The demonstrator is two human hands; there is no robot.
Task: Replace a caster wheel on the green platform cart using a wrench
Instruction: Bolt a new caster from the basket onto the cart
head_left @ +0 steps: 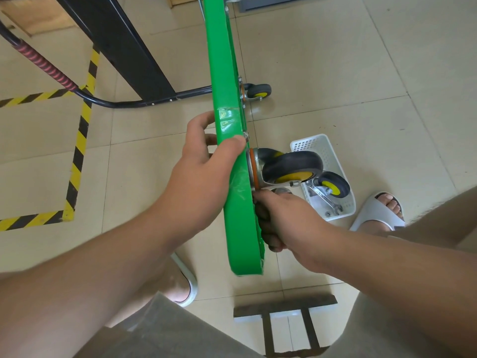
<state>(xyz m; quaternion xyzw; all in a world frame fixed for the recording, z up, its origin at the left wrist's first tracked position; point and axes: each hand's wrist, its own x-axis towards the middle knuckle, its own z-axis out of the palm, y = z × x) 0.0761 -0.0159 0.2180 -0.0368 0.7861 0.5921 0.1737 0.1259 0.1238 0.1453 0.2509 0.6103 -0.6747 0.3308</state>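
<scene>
Gripping the upended cart (222, 60) at centre steadies it: left hand (201, 166) wraps its edge. Right hand (284, 223), fingers curled beneath the caster (294, 164), hides its contents. Wrench (322, 198) lies in the basket (307, 140), right.

The cart (227, 125) stands on edge down the middle of the frame, a green wall splitting the floor (335, 73) in two. Left of it, tile lies open out to the striped tape (80, 140), and the black frame (124, 42) bars the upper left. On the right, the near caster (291, 167) juts out at centre, with the basket (333, 151) close behind it. The right grip (281, 218) fills the space just below that caster, and the left grip (201, 164) wraps the cart's edge opposite. Between the near caster and the far caster (258, 91) the underside is open. A foot (382, 213) sits by the basket's lower right, and a metal stand (284, 306) lies at bottom centre.
</scene>
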